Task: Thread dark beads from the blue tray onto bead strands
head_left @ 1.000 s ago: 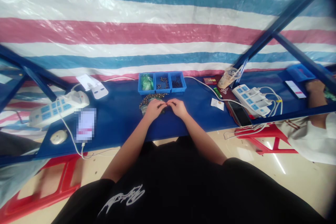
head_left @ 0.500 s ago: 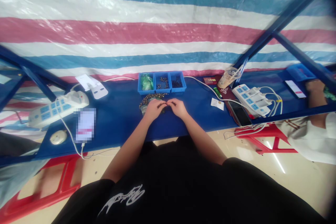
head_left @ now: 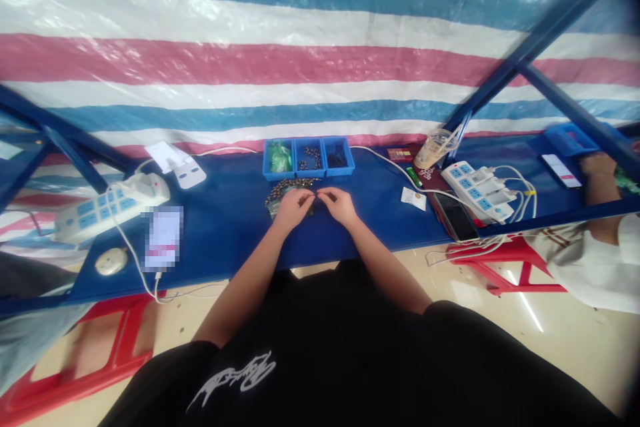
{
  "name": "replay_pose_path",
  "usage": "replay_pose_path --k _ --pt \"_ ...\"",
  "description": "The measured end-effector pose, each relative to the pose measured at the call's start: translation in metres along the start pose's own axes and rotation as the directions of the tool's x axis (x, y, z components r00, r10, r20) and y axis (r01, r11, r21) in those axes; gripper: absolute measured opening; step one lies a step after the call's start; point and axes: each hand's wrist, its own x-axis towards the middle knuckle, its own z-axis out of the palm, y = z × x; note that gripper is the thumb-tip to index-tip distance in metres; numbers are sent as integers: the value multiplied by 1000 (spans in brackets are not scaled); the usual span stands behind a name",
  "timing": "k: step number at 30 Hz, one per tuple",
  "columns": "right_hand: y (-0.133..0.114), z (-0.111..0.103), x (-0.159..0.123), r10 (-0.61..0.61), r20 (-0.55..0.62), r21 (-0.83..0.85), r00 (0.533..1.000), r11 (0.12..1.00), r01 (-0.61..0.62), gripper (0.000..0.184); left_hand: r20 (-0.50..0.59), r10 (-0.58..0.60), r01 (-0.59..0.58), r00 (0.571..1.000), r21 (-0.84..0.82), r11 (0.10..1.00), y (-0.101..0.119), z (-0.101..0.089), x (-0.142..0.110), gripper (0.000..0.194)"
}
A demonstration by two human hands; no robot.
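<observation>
My left hand (head_left: 293,208) and my right hand (head_left: 340,205) rest close together on the blue table (head_left: 230,227), fingertips nearly meeting in a pinch. What they pinch is too small to make out. Under and just beyond my left hand lies a heap of small dark and brassy parts (head_left: 285,187). Behind the heap stands a row of three small blue bins (head_left: 309,157): the left one holds something green, the other two hold small dark pieces.
At the left lie a white power strip (head_left: 110,205), a round white object (head_left: 111,261), a blurred phone (head_left: 163,237) and a white charger (head_left: 189,172). To the right are a plastic cup (head_left: 434,148), a dark phone (head_left: 456,215), another power strip (head_left: 480,190) and another person's arm (head_left: 600,183). Red stools stand below.
</observation>
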Motion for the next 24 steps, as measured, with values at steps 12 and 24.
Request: replay_pose_path --k 12,24 --pt "0 0 -1 -5 -2 15 1000 1000 5 19 3 -35 36 999 -8 999 2 -1 -1 20" --pt "0 0 -1 6 15 48 1000 999 -7 23 3 -35 35 999 21 999 0 0 0 22"
